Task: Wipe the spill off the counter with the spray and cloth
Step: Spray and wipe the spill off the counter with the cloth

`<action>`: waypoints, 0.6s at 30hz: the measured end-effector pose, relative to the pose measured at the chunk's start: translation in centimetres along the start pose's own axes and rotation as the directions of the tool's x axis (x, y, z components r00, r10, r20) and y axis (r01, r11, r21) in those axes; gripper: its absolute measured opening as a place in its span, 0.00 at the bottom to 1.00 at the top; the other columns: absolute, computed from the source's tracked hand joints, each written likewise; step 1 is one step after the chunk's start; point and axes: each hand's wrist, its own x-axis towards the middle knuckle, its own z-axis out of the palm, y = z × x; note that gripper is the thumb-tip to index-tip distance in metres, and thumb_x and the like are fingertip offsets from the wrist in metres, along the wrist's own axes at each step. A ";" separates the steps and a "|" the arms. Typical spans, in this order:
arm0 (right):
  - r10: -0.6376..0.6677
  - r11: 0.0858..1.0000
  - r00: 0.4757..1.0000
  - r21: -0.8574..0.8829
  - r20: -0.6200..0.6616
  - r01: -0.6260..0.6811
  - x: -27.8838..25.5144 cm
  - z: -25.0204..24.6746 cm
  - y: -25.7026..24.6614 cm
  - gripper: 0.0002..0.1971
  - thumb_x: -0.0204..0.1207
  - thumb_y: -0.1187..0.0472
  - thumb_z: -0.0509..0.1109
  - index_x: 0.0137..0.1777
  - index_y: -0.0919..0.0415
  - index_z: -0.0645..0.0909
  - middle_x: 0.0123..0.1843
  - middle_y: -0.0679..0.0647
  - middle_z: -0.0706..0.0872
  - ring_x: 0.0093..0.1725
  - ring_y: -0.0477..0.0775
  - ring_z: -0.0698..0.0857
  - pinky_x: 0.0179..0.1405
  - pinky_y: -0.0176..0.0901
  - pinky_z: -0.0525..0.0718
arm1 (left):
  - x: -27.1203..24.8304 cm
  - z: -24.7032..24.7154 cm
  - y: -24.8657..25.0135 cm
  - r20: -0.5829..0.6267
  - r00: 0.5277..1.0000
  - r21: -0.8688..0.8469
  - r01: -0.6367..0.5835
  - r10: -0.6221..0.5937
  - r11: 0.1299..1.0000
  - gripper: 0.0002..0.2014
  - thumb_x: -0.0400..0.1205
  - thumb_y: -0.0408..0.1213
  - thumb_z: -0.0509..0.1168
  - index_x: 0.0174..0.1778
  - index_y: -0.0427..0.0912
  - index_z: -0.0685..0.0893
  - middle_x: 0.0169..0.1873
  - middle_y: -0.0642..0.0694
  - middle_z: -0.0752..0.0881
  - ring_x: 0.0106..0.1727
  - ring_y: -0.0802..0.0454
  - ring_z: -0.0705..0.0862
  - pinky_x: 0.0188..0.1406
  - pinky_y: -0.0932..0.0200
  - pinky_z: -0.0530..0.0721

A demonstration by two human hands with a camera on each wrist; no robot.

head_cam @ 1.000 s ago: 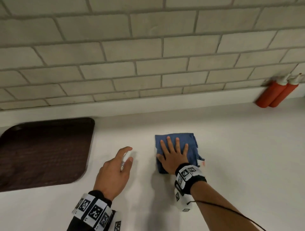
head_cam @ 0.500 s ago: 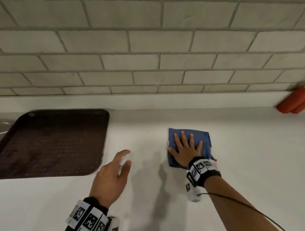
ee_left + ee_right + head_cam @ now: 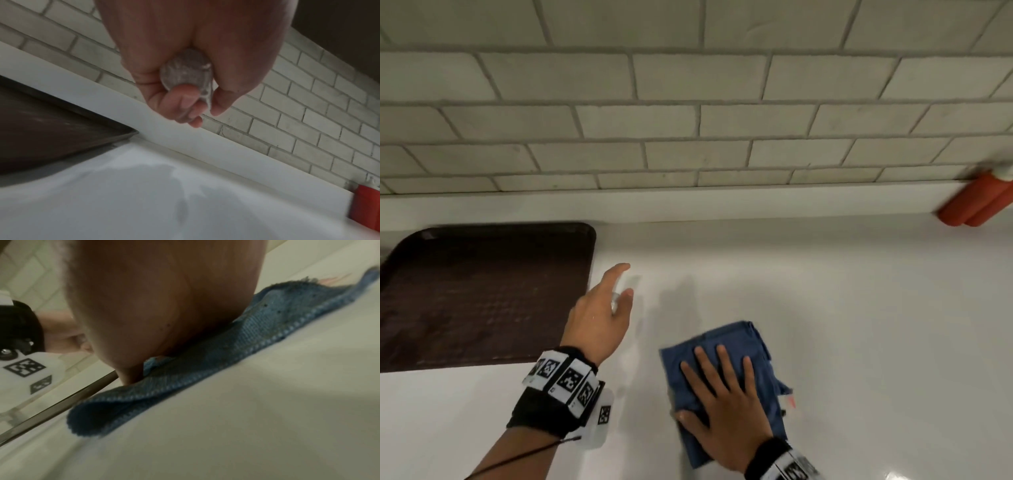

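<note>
A folded blue cloth (image 3: 739, 342) lies on the white counter (image 3: 859, 325), and my right hand (image 3: 722, 394) presses flat on it with fingers spread. The right wrist view shows the palm down on the blue cloth (image 3: 257, 337). To its left, above the counter, my left hand (image 3: 619, 284) grips a small clear spray bottle (image 3: 615, 303), index finger stretched over its top. From below, the fingers curl round the spray bottle (image 3: 185, 71). A thin wet patch (image 3: 160, 178) shines on the counter under that hand. A small pink-red mark (image 3: 791, 401) shows at the cloth's right edge.
A dark brown tray (image 3: 482, 291) lies on the counter at the left, close to my left hand. Two red squeeze bottles (image 3: 976, 205) stand against the tiled wall (image 3: 688, 120) at the far right. Bare white counter stretches to the right of the cloth.
My right hand has slid the cloth toward me and a little left. My left hand has moved away from me with the spray bottle, closer to the wall.
</note>
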 end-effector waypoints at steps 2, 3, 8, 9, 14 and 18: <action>0.050 0.998 0.999 0.033 0.000 -0.049 -1.6 0.2 1.8 0.36 0.78 0.26 0.50 0.83 0.41 0.62 0.85 0.46 0.63 0.83 0.60 0.60 0.71 0.71 0.57 | 1.1 0.6 0.7 -0.019 1.000 0.003 0.000 0.000 1.000 0.19 0.86 0.43 0.61 0.73 0.59 0.72 0.43 0.42 0.85 0.48 0.36 0.86 0.50 0.47 0.83; 0.079 0.996 0.997 0.048 0.002 -0.079 -2.1 0.2 2.9 0.37 0.78 0.26 0.50 0.84 0.41 0.60 0.85 0.46 0.62 0.83 0.60 0.59 0.71 0.70 0.56 | 1.4 1.0 1.1 -0.032 0.999 -0.003 -0.006 0.006 1.000 0.17 0.86 0.42 0.61 0.71 0.58 0.74 0.38 0.44 0.83 0.43 0.37 0.84 0.47 0.49 0.82; 0.292 0.949 0.956 0.118 0.015 -0.291 -3.6 -0.8 10.1 0.38 0.78 0.24 0.42 0.85 0.39 0.52 0.87 0.45 0.56 0.84 0.62 0.58 0.75 0.71 0.48 | 1.8 3.6 4.0 0.016 0.999 -0.048 -0.029 0.030 0.998 0.14 0.85 0.44 0.60 0.66 0.61 0.75 0.36 0.46 0.83 0.38 0.41 0.83 0.44 0.50 0.83; 0.327 0.938 0.945 0.121 0.004 -0.325 -3.7 -1.1 11.6 0.39 0.76 0.22 0.36 0.85 0.37 0.46 0.87 0.44 0.49 0.86 0.61 0.53 0.77 0.71 0.44 | 1.8 4.1 4.7 0.037 0.998 -0.049 -0.041 0.043 0.998 0.15 0.85 0.45 0.60 0.68 0.63 0.74 0.38 0.46 0.84 0.40 0.41 0.84 0.46 0.49 0.83; 0.432 0.892 0.902 0.152 -0.010 -0.426 -4.2 -2.2 18.4 0.44 0.58 0.19 0.17 0.77 0.30 0.22 0.81 0.38 0.24 0.84 0.56 0.30 0.78 0.71 0.31 | 0.1 6.4 7.4 0.056 0.994 -0.032 -0.092 0.094 0.995 0.20 0.87 0.48 0.59 0.76 0.66 0.69 0.53 0.40 0.87 0.55 0.39 0.85 0.54 0.51 0.80; 0.416 0.893 0.909 0.173 0.034 -0.415 -4.5 -3.7 21.1 0.42 0.69 0.20 0.33 0.83 0.33 0.38 0.86 0.38 0.34 0.86 0.56 0.39 0.81 0.70 0.41 | -2.2 7.1 7.8 0.039 0.997 -0.060 -0.059 0.061 0.996 0.22 0.86 0.51 0.60 0.77 0.67 0.68 0.47 0.45 0.86 0.47 0.46 0.85 0.53 0.50 0.81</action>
